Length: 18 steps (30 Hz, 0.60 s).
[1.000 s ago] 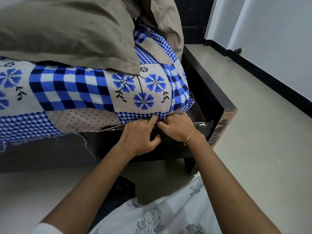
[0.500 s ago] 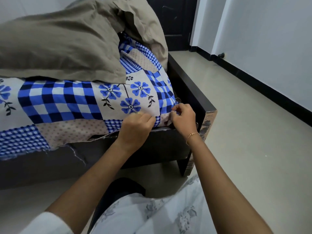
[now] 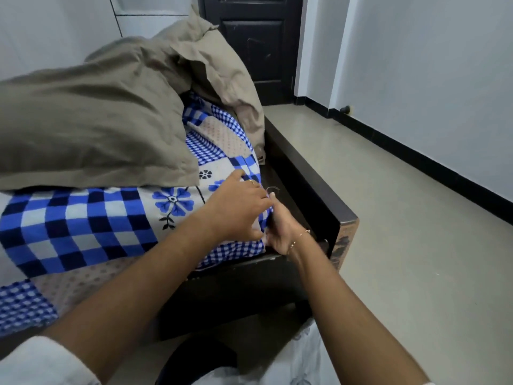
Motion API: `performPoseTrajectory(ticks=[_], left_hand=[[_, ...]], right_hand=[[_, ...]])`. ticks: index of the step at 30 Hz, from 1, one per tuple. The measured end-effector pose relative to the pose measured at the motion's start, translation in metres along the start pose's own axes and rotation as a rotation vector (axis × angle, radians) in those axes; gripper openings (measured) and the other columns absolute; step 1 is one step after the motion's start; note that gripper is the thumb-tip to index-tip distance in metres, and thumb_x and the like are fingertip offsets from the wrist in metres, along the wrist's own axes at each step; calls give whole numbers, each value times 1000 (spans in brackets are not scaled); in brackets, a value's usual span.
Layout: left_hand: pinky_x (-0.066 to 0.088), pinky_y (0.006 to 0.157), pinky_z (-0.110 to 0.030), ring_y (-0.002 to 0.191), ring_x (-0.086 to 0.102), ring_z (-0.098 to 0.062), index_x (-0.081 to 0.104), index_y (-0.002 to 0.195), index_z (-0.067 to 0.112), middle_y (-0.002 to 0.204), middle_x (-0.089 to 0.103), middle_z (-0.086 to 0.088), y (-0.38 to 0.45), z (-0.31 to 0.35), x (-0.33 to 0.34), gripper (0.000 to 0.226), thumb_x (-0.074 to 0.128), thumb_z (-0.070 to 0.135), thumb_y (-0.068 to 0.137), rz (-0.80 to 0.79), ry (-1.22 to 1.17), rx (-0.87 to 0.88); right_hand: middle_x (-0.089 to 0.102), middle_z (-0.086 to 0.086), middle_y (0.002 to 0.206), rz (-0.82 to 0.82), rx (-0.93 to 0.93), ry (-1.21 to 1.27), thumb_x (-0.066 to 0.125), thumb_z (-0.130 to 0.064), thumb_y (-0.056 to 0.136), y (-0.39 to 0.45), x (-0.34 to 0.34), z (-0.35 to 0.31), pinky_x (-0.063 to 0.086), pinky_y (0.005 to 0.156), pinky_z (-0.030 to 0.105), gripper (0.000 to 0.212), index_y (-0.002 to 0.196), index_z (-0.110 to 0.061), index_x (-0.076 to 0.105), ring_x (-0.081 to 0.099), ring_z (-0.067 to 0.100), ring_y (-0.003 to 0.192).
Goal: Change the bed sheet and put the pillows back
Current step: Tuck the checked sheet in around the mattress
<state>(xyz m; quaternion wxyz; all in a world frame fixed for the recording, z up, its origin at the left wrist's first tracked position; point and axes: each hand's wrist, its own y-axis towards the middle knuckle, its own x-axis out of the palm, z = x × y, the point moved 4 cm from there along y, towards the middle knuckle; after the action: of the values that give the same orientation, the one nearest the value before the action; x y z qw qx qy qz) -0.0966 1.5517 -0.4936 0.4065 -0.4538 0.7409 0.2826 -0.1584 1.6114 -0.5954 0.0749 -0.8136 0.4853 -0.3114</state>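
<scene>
Both hands are sitting higher than a second ago, up from the sheet's lower hem to the mattress corner; the left hand (image 3: 238, 207) is lying flat with fingers spread on the blue-and-white patchwork cotton bed sheet (image 3: 83, 223), pressing without gripping; the right hand (image 3: 281, 227) is reaching down between mattress and dark wooden bed frame (image 3: 313, 190), its fingers hidden in the gap, so I cannot tell whether it is pinching cloth; both forearms are reaching forward, meeting at the corner; this corner is looking nearly tucked, while the edge to the left is hanging loose over the frame; two olive-grey fabric pillows (image 3: 91, 115) are lying heaped on the sheet, so arranging them is probably still remaining.
</scene>
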Motion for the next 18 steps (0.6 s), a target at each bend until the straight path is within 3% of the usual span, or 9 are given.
performPoseTrajectory(ticks=[3,6,7,11,14,15,16,18], left_hand=[[30,97,-34,103,54,-15,53,118,26,109,62,7,5,-5,-7,43,46,51,83,34,-68,56],[35,94,-32,96,56,-16,59,112,25,105,65,5,20,-26,-20,29,46,33,87,-13,-262,28],[37,92,-30,96,56,-16,61,109,24,105,66,4,28,-33,-21,27,46,29,88,-58,-337,6],[34,80,-24,107,53,-19,64,113,19,119,61,-1,65,-48,-7,28,43,21,93,-409,-362,-21],[33,71,-18,113,51,-20,60,121,12,126,58,-4,86,-45,5,31,46,22,95,-556,-258,15],[32,69,-18,113,51,-21,59,121,10,126,57,-5,90,-44,8,31,46,21,95,-577,-248,-4],[32,68,-19,111,52,-22,59,119,9,125,57,-6,93,-45,11,30,48,20,94,-599,-258,-34],[33,73,-22,101,52,-23,60,114,9,119,59,-6,95,-47,16,27,53,22,91,-665,-266,-67]], right_hand=[[68,13,110,36,-21,142,28,-59,94,16,8,5,53,80,36,59,115,-15,62,66,25,94],[72,13,90,-2,11,206,31,-55,94,24,16,7,58,67,32,59,110,-9,64,70,25,78],[72,14,88,-12,17,220,31,-56,94,28,18,7,57,66,31,60,108,-7,64,70,25,76],[67,15,110,-87,111,135,34,-61,91,35,24,7,50,91,40,67,116,-7,65,63,30,101],[64,6,95,-58,53,-97,29,-39,101,37,23,-1,53,74,22,51,128,-2,52,61,22,86],[60,5,100,15,-25,-210,25,-32,103,39,21,-5,50,73,16,46,133,-2,45,59,23,92],[56,4,111,89,-96,-365,23,-31,104,39,18,-10,47,81,15,45,133,-4,43,55,27,107],[49,15,129,195,-165,-804,25,-36,101,41,8,-14,40,94,29,46,127,-6,47,44,32,122]])
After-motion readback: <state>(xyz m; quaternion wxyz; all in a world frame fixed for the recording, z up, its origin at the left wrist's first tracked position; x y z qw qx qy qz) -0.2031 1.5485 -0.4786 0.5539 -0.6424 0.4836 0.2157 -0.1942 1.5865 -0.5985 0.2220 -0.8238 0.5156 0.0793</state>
